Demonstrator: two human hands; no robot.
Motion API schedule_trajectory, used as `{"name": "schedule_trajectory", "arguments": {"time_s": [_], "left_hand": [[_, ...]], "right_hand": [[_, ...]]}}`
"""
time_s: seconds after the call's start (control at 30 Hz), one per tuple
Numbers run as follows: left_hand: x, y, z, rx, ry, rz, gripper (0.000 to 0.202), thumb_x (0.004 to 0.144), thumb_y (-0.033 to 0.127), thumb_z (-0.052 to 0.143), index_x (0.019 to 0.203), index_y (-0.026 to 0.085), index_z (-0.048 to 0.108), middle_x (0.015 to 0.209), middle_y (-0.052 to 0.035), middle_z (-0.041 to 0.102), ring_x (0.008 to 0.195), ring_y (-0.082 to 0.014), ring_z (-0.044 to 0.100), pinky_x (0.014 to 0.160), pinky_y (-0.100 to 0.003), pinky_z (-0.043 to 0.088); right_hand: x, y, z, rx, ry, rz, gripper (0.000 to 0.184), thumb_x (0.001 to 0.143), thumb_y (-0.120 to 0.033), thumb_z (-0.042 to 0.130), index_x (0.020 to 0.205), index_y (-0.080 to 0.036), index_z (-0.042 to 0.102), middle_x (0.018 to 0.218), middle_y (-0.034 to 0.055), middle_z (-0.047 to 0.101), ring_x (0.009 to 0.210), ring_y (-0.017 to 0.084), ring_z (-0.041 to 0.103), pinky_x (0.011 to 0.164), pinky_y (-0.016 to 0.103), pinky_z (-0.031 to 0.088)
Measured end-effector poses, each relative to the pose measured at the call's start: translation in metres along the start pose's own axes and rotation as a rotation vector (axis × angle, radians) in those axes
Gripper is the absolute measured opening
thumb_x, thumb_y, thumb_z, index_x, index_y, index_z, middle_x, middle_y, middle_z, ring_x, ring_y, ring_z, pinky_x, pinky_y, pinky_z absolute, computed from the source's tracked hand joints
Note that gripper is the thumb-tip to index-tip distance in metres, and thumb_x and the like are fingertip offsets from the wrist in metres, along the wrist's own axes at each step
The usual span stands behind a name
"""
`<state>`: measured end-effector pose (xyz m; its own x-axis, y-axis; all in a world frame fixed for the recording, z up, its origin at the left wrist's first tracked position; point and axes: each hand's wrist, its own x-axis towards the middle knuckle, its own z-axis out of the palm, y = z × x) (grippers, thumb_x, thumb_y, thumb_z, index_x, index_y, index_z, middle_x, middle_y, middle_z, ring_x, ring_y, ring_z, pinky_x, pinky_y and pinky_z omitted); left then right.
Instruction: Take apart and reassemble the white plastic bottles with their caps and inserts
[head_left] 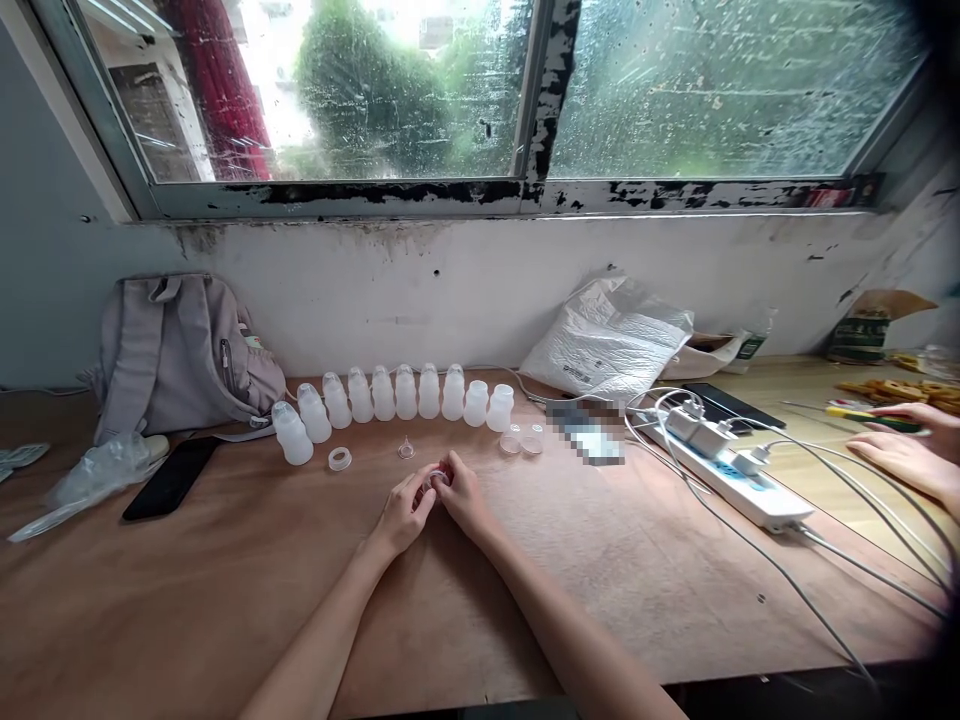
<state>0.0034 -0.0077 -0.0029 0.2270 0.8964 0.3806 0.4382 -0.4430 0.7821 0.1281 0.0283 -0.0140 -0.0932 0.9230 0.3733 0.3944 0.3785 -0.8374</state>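
Both hands meet at the middle of the table. My left hand (405,516) and my right hand (463,497) are closed around a small white bottle collar ring (435,481), partly hidden by the fingers. Just beyond them a clear bottle nipple (406,449) sits on the wood. Another white collar ring (340,459) lies further left. Behind stands a row of several frosted baby bottles (383,394); most have domed tops, while the two at the right end, such as this shorter bottle (475,404), look flat-topped. Two clear round caps (521,440) rest right of my hands.
A black phone (172,479), plastic bag (105,475) and grey backpack (180,350) are at the left. Toward the right lie a power strip (727,475) with trailing cables and a silver pouch (611,335). Another person's hands (911,455) hold a yellow-and-black tool at the far right.
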Motion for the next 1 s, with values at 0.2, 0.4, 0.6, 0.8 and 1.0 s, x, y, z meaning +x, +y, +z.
{"name": "schedule_trajectory", "arguments": {"time_s": [0.2,0.4,0.6,0.8,1.0], "left_hand": [[-0.001,0.001,0.002,0.042,0.023,0.014,0.037,0.081,0.022,0.038,0.116,0.023,0.047,0.110,-0.0040,0.057,0.097,-0.0170,0.054,0.085,-0.030,0.042],[-0.002,-0.001,0.005,0.025,0.054,-0.017,0.038,0.082,0.025,0.037,0.119,0.024,0.044,0.114,-0.0042,0.056,0.101,-0.0174,0.053,0.087,-0.031,0.041],[0.001,-0.010,0.006,-0.007,0.128,-0.165,0.033,0.080,0.030,0.041,0.111,0.023,0.049,0.096,-0.0048,0.063,0.083,-0.0176,0.060,0.075,-0.030,0.046],[0.002,-0.011,0.003,0.042,0.205,-0.164,0.025,0.078,0.026,0.043,0.101,0.023,0.053,0.087,-0.0031,0.064,0.074,-0.0158,0.060,0.068,-0.027,0.046],[0.005,-0.015,-0.002,0.122,0.256,-0.128,0.025,0.079,0.021,0.037,0.096,0.025,0.054,0.088,-0.0012,0.064,0.071,-0.0147,0.059,0.067,-0.025,0.044]], "right_hand": [[-0.001,0.006,0.002,-0.042,0.015,-0.026,0.006,0.065,-0.018,0.041,0.064,-0.021,0.036,0.056,-0.0058,0.042,0.050,0.010,0.038,0.049,0.021,0.030],[0.001,0.006,0.000,0.046,0.036,0.016,0.003,0.068,-0.022,0.043,0.067,-0.020,0.041,0.061,-0.0031,0.049,0.054,0.011,0.045,0.052,0.023,0.037],[0.002,0.005,-0.002,0.168,-0.034,0.112,0.015,0.068,-0.030,0.050,0.077,-0.018,0.049,0.070,0.0000,0.056,0.049,0.010,0.048,0.044,0.022,0.041],[0.000,0.000,-0.003,0.237,-0.116,0.105,0.020,0.071,-0.036,0.050,0.079,-0.018,0.052,0.072,0.0009,0.057,0.045,0.008,0.047,0.039,0.020,0.041],[-0.001,-0.007,-0.002,0.370,-0.200,0.123,0.028,0.070,-0.042,0.053,0.085,-0.018,0.049,0.075,0.0017,0.056,0.052,0.010,0.052,0.040,0.020,0.043]]}}
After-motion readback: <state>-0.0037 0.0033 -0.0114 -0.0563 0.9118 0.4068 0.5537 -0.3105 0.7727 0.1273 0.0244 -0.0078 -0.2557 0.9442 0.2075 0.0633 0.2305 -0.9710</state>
